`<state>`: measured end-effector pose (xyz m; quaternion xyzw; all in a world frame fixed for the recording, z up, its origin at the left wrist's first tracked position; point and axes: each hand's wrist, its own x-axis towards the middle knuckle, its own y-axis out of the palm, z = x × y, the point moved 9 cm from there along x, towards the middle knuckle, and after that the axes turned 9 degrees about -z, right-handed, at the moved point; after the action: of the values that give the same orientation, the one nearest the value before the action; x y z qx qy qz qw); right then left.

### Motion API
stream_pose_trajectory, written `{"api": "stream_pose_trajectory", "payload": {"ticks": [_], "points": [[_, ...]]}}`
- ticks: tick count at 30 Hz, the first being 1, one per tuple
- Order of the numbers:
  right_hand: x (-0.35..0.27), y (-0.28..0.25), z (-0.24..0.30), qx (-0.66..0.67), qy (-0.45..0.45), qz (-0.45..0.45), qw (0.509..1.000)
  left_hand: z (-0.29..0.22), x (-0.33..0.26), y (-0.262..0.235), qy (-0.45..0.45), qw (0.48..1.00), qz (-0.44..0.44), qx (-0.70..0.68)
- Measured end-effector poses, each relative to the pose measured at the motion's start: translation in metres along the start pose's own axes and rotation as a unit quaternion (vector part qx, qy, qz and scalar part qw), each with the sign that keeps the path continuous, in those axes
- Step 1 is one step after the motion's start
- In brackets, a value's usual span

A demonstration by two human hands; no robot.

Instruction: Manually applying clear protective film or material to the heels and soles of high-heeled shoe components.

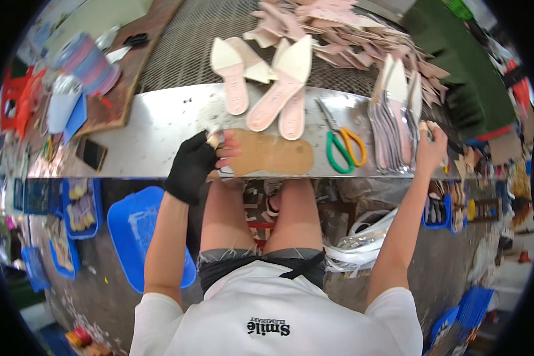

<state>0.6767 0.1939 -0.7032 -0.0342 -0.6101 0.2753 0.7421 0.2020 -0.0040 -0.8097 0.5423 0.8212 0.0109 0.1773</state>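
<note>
Listing containers first: on the floor to your left, one blue tub (124, 256), whitish patch inside, crossed by your left forearm (167, 243); beyond it, one blue crate (97, 204) with what may be yellow and pale bundles. To your right, one blue bin (436, 225) of dark pieces. Upper left, one bluish-pink plastic jar (88, 64), contents indistinct.

Obscured: one end of the tan sole (273, 155), which lies at the near edge of the metal surface (166, 110), under your left hand (200, 157). That hand wears a black glove with fingertips bare, fingers bent over the sole; you cannot tell whether they grip. Your right hand (434, 148), bare, has curled fingers beside the stack of insoles (391, 124); whether it grasps one cannot be told. Outer areas blur.

Also present: loose pink-and-white insoles (235, 89), overlapping, beyond the sole; scissors (343, 145), green and orange handles, between sole and stack; pink offcuts (362, 29), heaped on mesh (178, 53); one phone (92, 153), far left.
</note>
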Motion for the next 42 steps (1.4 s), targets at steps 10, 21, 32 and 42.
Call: {"api": "stream_pose_trajectory", "payload": {"ticks": [10,21,32,42], "points": [[-0.135,0.119,0.288,0.346,0.316,0.369,0.802,0.000,0.006,-0.027,0.009,0.998,-0.030,-0.058],[-0.117,0.121,0.287,0.584,0.353,0.268,0.680,-0.005,-0.041,-0.049,-0.017,0.995,0.035,-0.087],[-0.179,0.070,0.324,0.483,0.197,0.349,0.778,0.011,-0.060,-0.017,-0.005,0.998,0.006,-0.055],[-0.173,0.005,0.361,0.613,0.305,0.478,0.550,-0.027,-0.053,-0.034,0.162,0.981,-0.109,0.021]]}}
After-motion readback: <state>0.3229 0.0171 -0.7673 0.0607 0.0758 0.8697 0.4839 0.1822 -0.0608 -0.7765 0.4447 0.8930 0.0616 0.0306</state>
